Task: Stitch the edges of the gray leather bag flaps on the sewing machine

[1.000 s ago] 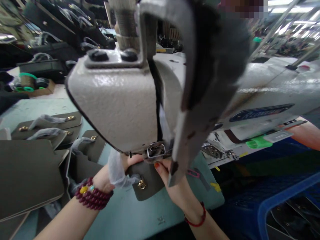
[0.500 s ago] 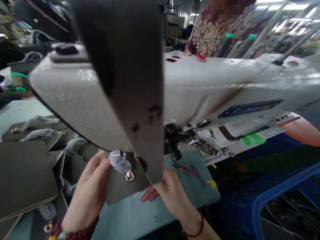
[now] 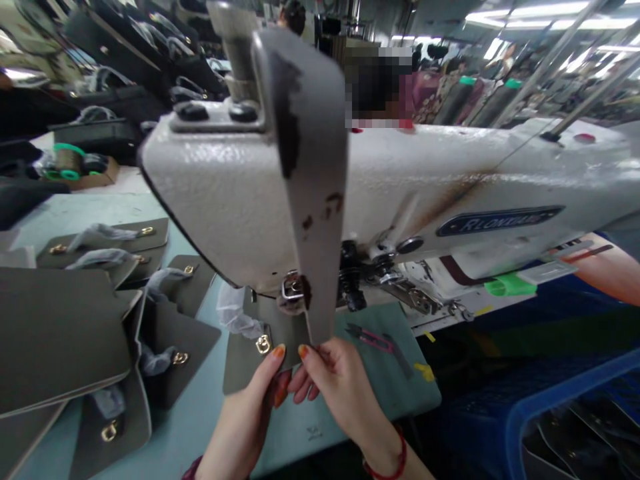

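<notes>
Pale green, the surface (image 3: 200,427) carries a white sewing machine (image 3: 400,193), its head filling the head view. Against the front of that machine rises a long grey leather strap (image 3: 315,200), both hands pinching its lower end below the needle: left hand (image 3: 250,407) and right hand (image 3: 340,387) closed on it, fingertips meeting. It looks light and pliable yet firm, best gripped at the edges. Left of the machine lie olive flaps (image 3: 60,333) with gold clasps.

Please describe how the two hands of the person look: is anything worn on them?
Both forearms are bare, without sleeves. The left hand has orange-painted nails, and dark red beads show at its wrist. The right hand also has orange nails and wears a thin red cord bracelet.
</notes>
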Demonstrator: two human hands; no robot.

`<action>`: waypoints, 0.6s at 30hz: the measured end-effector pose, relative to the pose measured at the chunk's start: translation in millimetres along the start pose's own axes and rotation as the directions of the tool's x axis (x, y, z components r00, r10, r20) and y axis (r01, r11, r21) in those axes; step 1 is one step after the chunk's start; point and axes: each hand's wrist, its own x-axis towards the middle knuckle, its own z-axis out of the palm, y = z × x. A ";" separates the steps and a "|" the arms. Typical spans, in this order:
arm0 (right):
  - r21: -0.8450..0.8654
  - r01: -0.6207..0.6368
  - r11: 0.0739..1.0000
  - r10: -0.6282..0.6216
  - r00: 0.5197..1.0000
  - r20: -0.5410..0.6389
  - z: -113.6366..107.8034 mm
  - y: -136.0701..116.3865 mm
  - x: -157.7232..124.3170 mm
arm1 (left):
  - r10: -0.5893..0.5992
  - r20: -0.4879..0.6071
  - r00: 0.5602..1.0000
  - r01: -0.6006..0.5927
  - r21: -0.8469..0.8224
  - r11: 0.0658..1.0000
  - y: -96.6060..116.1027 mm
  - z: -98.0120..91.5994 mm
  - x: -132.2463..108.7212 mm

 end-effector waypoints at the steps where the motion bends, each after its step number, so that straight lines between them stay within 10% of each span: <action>1: -0.011 0.000 1.000 0.000 1.000 -0.007 0.4 -1.2 0.0 | -0.038 0.043 0.998 0.039 -0.014 0.999 0.6 1.4 -2.1; 8: -0.019 -0.005 1.000 0.004 0.999 -0.054 4.7 -4.7 1.7 | -0.139 0.028 0.990 0.142 -0.207 0.968 1.5 27.7 -10.6; 18: 0.183 -0.119 0.976 0.100 0.989 0.111 -18.5 -1.0 0.8 | -0.094 0.003 0.996 0.094 -0.138 0.986 2.8 17.0 -6.3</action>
